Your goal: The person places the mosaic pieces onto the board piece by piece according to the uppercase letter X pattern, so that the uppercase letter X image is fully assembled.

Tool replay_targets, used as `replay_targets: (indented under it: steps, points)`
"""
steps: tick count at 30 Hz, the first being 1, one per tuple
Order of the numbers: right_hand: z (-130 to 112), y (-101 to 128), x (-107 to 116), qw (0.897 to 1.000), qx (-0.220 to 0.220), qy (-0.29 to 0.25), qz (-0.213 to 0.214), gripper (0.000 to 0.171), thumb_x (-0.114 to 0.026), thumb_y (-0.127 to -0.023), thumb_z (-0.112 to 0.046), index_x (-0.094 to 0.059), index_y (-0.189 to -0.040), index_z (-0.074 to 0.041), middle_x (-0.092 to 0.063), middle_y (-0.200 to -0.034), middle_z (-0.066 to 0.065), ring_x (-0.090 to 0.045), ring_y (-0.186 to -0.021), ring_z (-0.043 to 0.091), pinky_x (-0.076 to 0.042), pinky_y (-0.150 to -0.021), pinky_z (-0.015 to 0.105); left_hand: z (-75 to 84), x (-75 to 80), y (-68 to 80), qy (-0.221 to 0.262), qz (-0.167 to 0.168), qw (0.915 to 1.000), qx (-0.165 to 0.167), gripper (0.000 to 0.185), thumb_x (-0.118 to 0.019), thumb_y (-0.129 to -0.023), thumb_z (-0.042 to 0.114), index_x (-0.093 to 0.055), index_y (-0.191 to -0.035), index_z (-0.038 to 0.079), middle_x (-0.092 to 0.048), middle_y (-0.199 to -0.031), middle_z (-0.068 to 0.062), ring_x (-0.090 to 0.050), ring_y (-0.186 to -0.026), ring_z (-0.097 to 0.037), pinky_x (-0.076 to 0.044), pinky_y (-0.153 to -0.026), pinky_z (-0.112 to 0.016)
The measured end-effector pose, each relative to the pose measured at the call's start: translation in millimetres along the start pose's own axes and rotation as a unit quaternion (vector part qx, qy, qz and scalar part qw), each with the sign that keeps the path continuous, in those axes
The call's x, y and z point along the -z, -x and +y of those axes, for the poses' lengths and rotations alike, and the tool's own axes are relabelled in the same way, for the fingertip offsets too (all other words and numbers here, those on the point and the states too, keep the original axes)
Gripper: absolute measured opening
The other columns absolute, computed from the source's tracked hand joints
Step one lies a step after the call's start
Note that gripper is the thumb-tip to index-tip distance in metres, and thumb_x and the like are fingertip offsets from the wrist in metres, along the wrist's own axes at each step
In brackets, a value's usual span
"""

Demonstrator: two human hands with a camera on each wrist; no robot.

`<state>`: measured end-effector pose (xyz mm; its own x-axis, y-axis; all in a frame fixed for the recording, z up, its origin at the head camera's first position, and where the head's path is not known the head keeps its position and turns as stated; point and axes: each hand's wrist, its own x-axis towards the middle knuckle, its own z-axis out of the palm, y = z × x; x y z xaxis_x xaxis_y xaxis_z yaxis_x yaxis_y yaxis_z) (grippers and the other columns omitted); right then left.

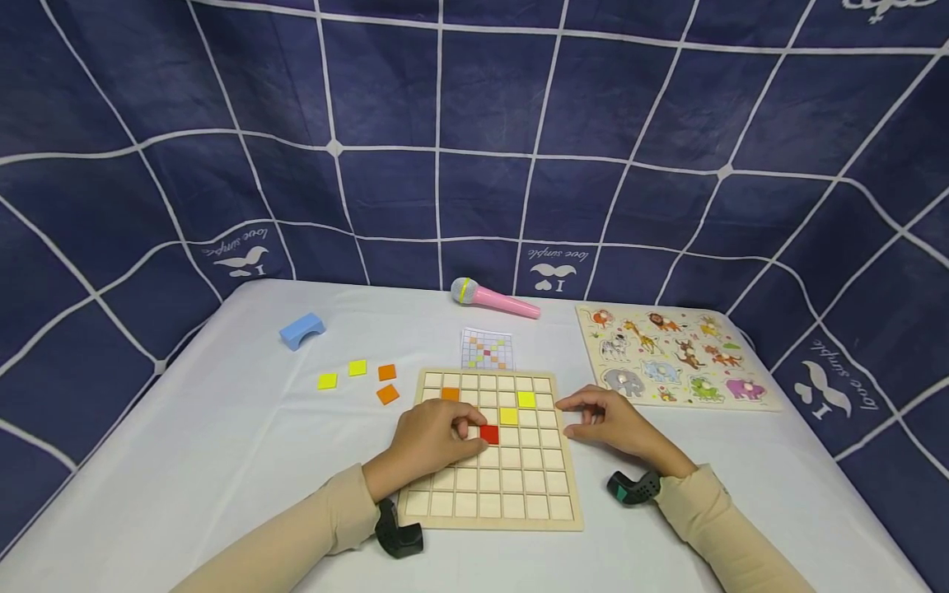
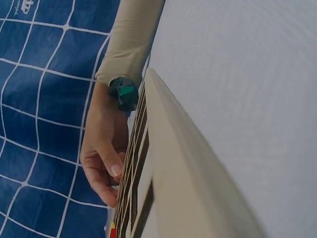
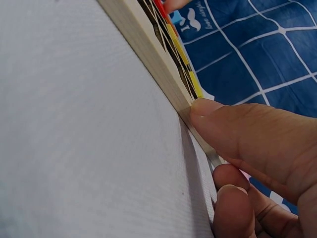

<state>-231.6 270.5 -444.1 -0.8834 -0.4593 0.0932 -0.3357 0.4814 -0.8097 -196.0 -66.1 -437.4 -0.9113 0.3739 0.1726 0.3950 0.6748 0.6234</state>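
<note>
- While my left hand [image 1: 433,436] presses the red tile [image 1: 488,434] into a mid-board cell, fingers curled — seating it, I judge;
- my right hand [image 1: 611,422], loosely curled, pinches the grid board [image 1: 504,504] edge — steadying; holds nothing else.

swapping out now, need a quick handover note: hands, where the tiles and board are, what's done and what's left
Left hand: fingers curled on the red tile, setting it in the wooden grid board.
Right hand: thumb and fingers steady the board's right edge.
Done: one orange tile and two yellow tiles sit in the grid.
Left, by my guess: loose tiles, two yellow and two orange, lie left of the board; pattern card lies behind it.
</note>
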Motion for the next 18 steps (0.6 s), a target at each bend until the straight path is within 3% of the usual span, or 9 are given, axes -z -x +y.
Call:
replay_targets:
  steps: [10,18]
  points:
    - [-0.8,-1.1,-0.7,1.0,0.001,-0.002,-0.002,0.036,-0.089,-0.088,-0.006,-0.077,-0.121,0.003,-0.068,-0.103,0.008,-0.053,-0.078,0.009,-0.046,-0.067,0.023,-0.3,1.5,1.4,0.01,-0.007,0.9999,0.01,0.02,-0.089,-0.085,0.028,-0.082,-0.103,0.025,-0.054,-0.071,0.022,-0.05,-0.07,-0.002,-0.044,-0.064,-0.029]
    - [-0.2,-0.5,-0.7,1.0,0.004,0.003,0.0,0.036,-0.089,-0.088,-0.006,-0.078,-0.12,0.003,-0.068,-0.103,0.007,-0.053,-0.078,0.009,-0.046,-0.067,0.023,-4.1,3.8,3.1,0.044,-0.017,0.9989,-0.007,0.021,-0.088,-0.087,0.025,-0.081,-0.106,0.022,-0.055,-0.074,0.02,-0.052,-0.078,-0.006,-0.043,-0.07,-0.028]
